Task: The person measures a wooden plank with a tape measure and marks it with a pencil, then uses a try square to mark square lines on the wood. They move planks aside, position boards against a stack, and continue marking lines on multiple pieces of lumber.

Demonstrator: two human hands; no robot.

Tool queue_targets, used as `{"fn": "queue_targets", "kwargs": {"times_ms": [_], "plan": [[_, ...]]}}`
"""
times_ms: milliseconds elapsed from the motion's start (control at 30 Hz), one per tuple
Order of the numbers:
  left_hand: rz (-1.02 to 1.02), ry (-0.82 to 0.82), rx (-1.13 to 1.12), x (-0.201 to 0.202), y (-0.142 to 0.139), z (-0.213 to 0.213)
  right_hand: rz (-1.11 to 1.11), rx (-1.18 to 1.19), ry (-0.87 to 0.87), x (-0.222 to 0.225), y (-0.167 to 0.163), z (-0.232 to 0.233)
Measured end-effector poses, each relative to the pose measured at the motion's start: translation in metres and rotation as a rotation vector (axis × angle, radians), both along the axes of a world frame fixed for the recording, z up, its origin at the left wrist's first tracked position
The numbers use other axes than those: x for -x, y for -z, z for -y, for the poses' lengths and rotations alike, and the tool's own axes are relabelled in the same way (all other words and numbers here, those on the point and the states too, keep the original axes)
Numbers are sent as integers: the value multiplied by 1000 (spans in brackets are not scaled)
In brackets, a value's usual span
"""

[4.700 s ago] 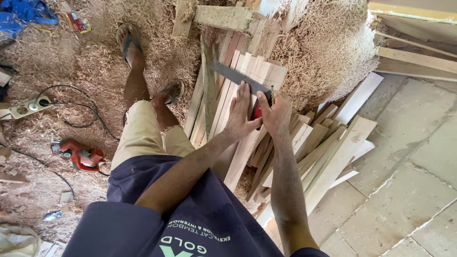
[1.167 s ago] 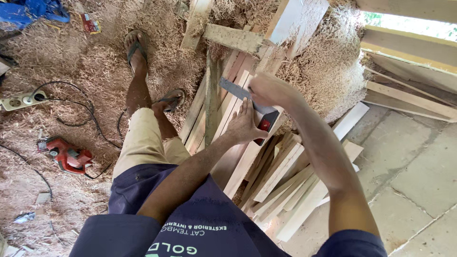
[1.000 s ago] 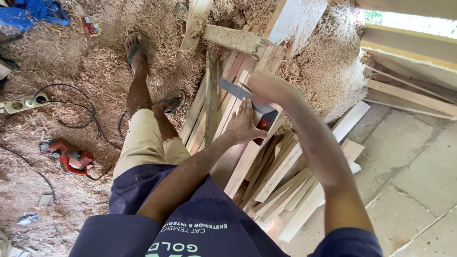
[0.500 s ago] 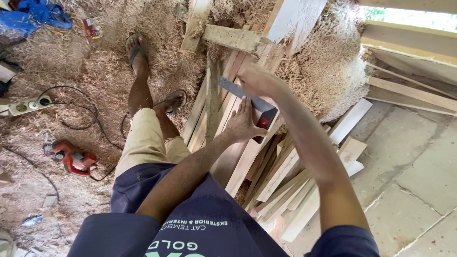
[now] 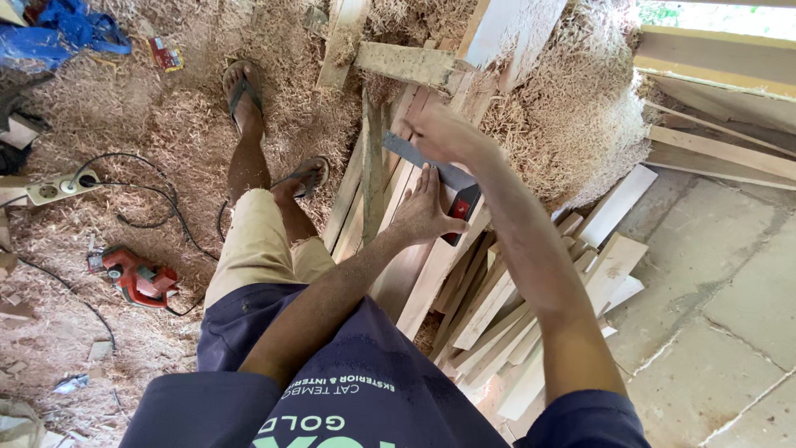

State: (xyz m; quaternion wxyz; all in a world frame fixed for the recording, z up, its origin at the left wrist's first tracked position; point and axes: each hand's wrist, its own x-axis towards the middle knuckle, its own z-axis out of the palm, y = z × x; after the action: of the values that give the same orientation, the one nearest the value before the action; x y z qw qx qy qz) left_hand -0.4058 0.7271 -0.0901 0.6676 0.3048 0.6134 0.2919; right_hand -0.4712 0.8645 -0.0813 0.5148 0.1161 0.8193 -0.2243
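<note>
A try square with a grey metal blade (image 5: 404, 149) and a black and red stock (image 5: 461, 209) lies across a pale wooden plank (image 5: 431, 274), one of several leaning in a pile. My left hand (image 5: 421, 212) rests flat on the plank, fingers straight, its edge against the stock. My right hand (image 5: 448, 135) is curled over the far part of the blade; what its fingertips hold is hidden. My legs, in tan shorts and sandals (image 5: 242, 91), stand left of the pile.
Wood shavings cover the ground and heap up at the right (image 5: 572, 108). A red power tool (image 5: 133, 278) with a black cord and a power strip (image 5: 54, 189) lie at the left. Long boards (image 5: 713, 149) and concrete slabs (image 5: 730, 274) are on the right.
My right hand has slid up along the blade, away from me. The left hand stays pressed on the plank beside the stock.
</note>
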Motion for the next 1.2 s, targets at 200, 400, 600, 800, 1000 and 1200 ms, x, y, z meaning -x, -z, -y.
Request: {"fn": "queue_targets", "kwargs": {"times_ms": [200,400,600,800,1000,1200], "plan": [[3,-35,-12,-10,8,1,164,-296,221,-66,-96,-29],[26,-87,-11,-20,4,1,-147,-504,611,-135,-110,-12],[-85,-17,-67,-34,1,2,-555,-326,1046,-198,-25,30],[-30,-175,-167,-73,11,35,-325,-349,1109,-237,-11,58],[-52,-161,-164,-119,21,78,-371,-319,1150,-256,-18,103],[-68,-389,-267,-122,33,68,-443,-329,1184,-252,-13,93]]}}
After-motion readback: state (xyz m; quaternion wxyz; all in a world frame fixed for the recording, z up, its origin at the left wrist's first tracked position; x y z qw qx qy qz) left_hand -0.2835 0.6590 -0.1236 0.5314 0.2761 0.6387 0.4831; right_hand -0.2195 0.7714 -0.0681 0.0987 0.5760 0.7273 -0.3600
